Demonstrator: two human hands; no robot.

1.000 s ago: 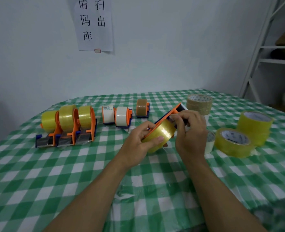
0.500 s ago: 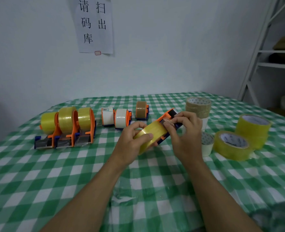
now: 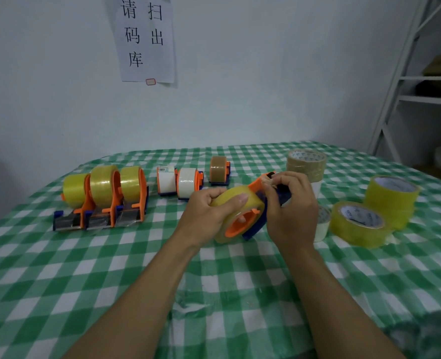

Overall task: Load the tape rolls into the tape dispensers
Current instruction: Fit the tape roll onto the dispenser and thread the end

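The left hand (image 3: 205,216) curled round the yellow tape roll (image 3: 251,194), thumb across its face. It held the roll seated on the orange hub of the tape dispenser (image 3: 257,225), over the table (image 3: 84,268). The right hand (image 3: 293,213) gripped the dispenser's blue body while its fingertips (image 3: 268,186) pinched at the orange front end, apparently working the tape's free end. The end itself was too small to make out.

To do this well, the left hand should let the roll turn rather than clamp it. The right hand should draw the tape straight toward the cutter, without twisting it.

Farther left stood three loaded yellow dispensers (image 3: 105,198), with two white ones (image 3: 180,182) and a brown one (image 3: 219,169) near the middle. On the right lay loose rolls: a brown stack (image 3: 306,164), a yellow stack (image 3: 391,198) and a flat yellow roll (image 3: 356,225).
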